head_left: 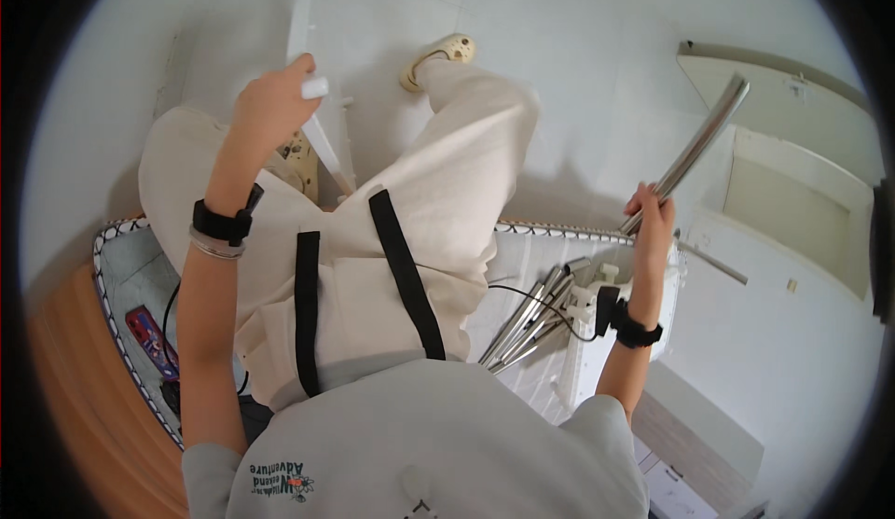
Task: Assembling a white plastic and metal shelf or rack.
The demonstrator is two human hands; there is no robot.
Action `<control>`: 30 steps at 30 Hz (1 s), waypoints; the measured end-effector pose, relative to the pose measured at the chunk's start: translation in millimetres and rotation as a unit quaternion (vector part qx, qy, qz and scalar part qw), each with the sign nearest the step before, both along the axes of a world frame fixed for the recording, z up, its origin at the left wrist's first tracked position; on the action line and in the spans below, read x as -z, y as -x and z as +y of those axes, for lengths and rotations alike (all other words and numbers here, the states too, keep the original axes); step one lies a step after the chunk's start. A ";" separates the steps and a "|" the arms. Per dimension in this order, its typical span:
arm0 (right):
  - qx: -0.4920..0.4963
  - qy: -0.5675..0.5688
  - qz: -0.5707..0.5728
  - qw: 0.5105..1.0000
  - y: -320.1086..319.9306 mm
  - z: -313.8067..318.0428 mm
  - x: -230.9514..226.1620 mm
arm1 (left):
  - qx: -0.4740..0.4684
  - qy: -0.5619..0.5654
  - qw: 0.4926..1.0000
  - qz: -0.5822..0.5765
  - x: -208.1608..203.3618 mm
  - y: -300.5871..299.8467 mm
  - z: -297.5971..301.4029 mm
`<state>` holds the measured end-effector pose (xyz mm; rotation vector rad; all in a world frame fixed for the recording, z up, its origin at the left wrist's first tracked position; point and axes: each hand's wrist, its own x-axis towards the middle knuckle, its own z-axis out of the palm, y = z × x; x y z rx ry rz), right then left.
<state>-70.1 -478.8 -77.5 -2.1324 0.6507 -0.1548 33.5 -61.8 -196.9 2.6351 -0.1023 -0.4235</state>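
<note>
The right hand [653, 207] is closed on a metal tube [701, 138], gripping it near its lower end; the remainder slants up and away to the right, clear of other items. The left hand [272, 104] is closed around a white rounded piece [315, 87], one end of which projects from the fist. A long white bar [323, 146] passes behind that hand and runs down between the person's legs; whether the rounded piece is joined to it cannot be told.

Near the right forearm, several loose metal tubes [533, 321] lie side by side on a pale cover [511, 267] with black-and-white edging. White plastic parts [587, 303] sit just beside them, next to a white panel [578, 368], partly hidden by the arm. A thin metal rod [716, 263] extends to the right beyond the wrist.

On the left side of the cover lies a red and blue flat object [152, 343], near a black cable [168, 318]. Both wrists carry black bands [222, 223]. A cream clog [456, 50] rests on the pale floor [587, 81] ahead.
</note>
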 end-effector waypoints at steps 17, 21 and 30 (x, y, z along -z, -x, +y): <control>0.288 -0.015 0.474 0.832 340.4 -11.5 168.9 | -0.045 0.007 0.999 0.021 6.8 -16.1 -8.4; 0.233 0.084 0.506 0.826 341.3 -14.9 164.4 | -0.018 0.002 0.999 0.028 -1.5 -14.7 -15.6; 0.174 -0.150 0.149 0.962 193.5 -5.8 110.6 | 0.006 0.003 1.000 -0.021 -7.7 -0.3 -14.1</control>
